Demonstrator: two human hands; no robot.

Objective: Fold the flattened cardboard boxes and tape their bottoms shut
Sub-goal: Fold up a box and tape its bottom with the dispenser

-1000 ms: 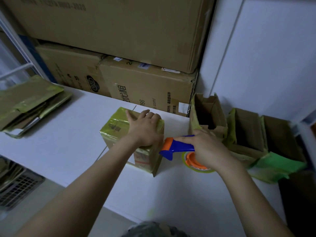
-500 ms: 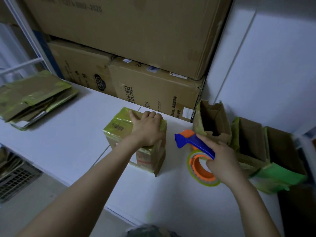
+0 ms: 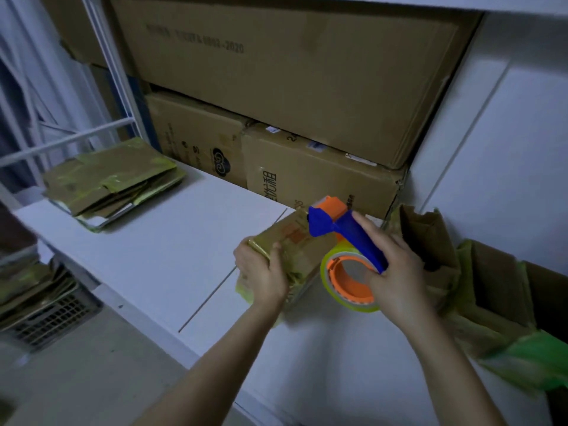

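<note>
A second ago the left grip point(image 3: 261, 273) lay flat on top of the small cardboard box point(image 3: 295, 244). Now its fingers and thumb curl round the box's near end, and the box sits tipped and turned under that grip. The right grip point(image 3: 399, 272) is wrapped round the blue handle of the tape dispenser point(image 3: 359, 238). It has brought the dispenser up from low beside the box, so the orange head now hangs over the box's far edge, beyond the left grip. That looks like lining up for another strip across the taped bottom. Whether the head touches the cardboard I cannot tell.

Both grips work over a white counter point(image 3: 172, 241). Far to the left of the left grip lies a stack of flattened boxes point(image 3: 113, 176). Just right of the right grip stand the folded boxes point(image 3: 498, 278), open. Beyond both grips large cartons point(image 3: 292, 78) are piled against a white wall point(image 3: 507, 149). A mesh crate point(image 3: 46, 315) sits low at the left.
</note>
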